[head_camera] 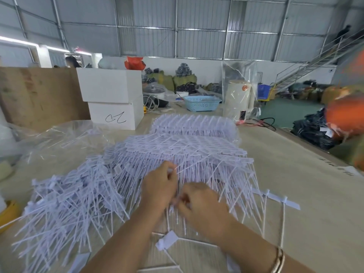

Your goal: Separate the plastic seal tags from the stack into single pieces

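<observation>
single head-worn wide-angle view, facing forward and down, close over the table (295,174), warehouse wall far behind

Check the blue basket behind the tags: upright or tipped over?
Upright. The blue basket sits on its base on the table, open rim facing up. Its contents cannot be seen.

Pale wooden table (295,174) under heaped white seal tags (187,146) (loose ones (65,200) left), white boxes (112,99), blue basket (201,103).
</observation>
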`<state>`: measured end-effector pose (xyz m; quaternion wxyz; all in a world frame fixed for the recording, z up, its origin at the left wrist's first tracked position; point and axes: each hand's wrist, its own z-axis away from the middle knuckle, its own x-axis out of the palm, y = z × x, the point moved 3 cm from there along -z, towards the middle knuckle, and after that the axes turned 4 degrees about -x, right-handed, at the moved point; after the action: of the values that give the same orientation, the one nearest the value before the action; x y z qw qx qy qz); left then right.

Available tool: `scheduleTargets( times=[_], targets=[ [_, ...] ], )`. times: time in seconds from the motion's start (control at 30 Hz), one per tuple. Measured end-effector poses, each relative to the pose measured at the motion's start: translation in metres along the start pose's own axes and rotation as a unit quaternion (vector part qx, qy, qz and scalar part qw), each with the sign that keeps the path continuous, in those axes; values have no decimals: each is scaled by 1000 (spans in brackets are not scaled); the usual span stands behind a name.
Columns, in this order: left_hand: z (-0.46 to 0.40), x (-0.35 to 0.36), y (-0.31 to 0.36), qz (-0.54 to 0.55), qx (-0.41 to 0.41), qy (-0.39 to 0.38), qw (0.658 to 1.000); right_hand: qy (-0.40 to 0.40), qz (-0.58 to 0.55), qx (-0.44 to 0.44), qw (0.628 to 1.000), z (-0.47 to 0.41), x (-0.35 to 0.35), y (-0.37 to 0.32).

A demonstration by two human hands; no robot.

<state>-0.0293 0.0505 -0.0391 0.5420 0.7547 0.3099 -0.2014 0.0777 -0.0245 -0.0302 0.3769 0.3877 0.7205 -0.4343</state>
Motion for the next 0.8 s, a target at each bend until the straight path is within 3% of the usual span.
scheduleTargets(
  times=[0.07,0.17,0.23,0.33,0.43,0.5,0.57,0.67,0.7,0.73,0.8],
  targets=[
    [-2,0,-2,-2,-1,-2,1000,39,-1,-78,996,6,-3,-10],
    [-1,-2,-5,44,-12,-4,999,156,-96,-164,969,12,-23,-14],
    [-3,-2,-8,11,-19,7,1000,218,-176,-163,946,11,-37,-4],
    [-5,-1,-15,8,-19,35,999,254,-304,-80,915,5,-50,17],
    [-8,-2,-18,46,-39,60,996,203,-405,-41,891,3,-56,30],
    [-9,0,-17,52,-43,77,995,72,-449,-66,888,7,-52,24],
    [-10,1,-20,73,-60,54,994,-19,-495,-123,860,14,-47,6],
    [-10,8,-28,73,-49,-9,996,-13,-585,-215,782,17,-51,-21],
    [-11,8,-28,36,-46,2,998,13,-588,-226,777,15,-54,-24],
    [-11,6,-28,5,-47,31,998,53,-566,-220,793,10,-56,-23],
    [-10,0,-23,43,-45,86,994,161,-440,-160,869,-3,-59,-4]
  ],
)
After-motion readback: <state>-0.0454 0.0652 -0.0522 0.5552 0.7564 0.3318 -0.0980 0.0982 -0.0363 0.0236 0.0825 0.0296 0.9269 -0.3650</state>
